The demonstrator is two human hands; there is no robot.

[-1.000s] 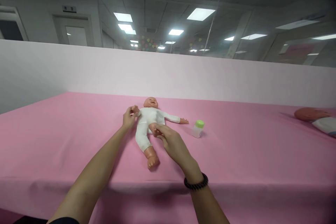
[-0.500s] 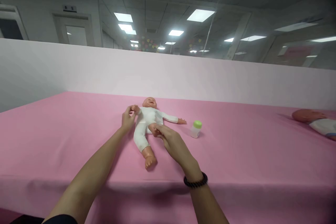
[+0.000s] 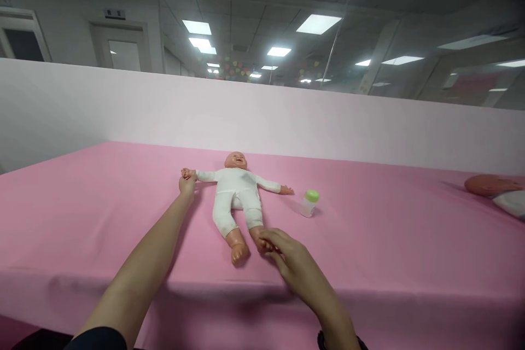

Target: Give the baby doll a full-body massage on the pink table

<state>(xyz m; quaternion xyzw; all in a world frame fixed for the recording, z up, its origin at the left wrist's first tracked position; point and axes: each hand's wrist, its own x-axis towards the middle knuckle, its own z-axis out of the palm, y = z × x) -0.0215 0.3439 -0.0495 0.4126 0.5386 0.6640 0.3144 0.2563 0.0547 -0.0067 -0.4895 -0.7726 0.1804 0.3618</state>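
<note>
A baby doll (image 3: 237, 186) in a white suit lies on its back on the pink cloth, head toward the white wall, with both arms spread and both legs stretched toward me. My left hand (image 3: 187, 184) is closed round the doll's hand at the left. At the doll's foot on the right, my right hand (image 3: 287, 257) pinches the toes between thumb and fingers. Beyond the doll's other hand stands a small clear bottle (image 3: 309, 208) with a green cap, touched by neither hand.
The pink cloth (image 3: 389, 240) covers a wide table, whose front edge runs below my hands. A white partition (image 3: 287, 120) borders the back. Another doll (image 3: 488, 185) lies at the far right edge, partly out of view.
My left hand has moved outward to the left, and the doll's arm is now extended. My right hand has come toward me and down with the foot; that leg, bent before, is now straight.
</note>
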